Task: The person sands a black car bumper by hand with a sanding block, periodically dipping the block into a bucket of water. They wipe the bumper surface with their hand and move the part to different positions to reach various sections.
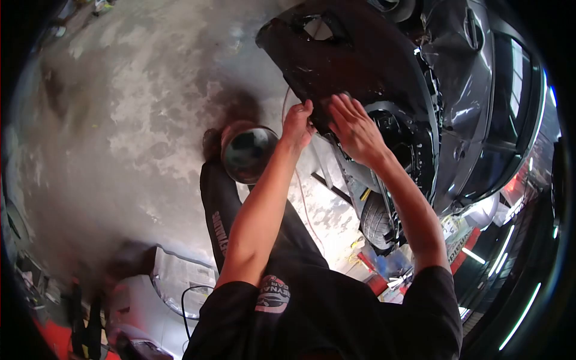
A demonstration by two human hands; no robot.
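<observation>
A large dark bumper panel (372, 66) reaches from the upper middle toward the dark car at the right. My left hand (298, 125) is at the panel's lower left edge, its fingers curled at the rim; whether they pinch anything there is too small to tell. Against the panel's dark surface, just right of it, lies my right hand (355, 129), fingers extended and side by side, slightly blurred. Something thin may be under its fingertips, but that is hidden. A round container (249, 153) with dark liquid stands below and left of my left hand.
The dark car (462, 102) with a dented panel fills the right side. A tire (378, 221) lies below the panel, near a thin hose on the concrete floor (120, 150). A silver car part (147, 312) is at the lower left.
</observation>
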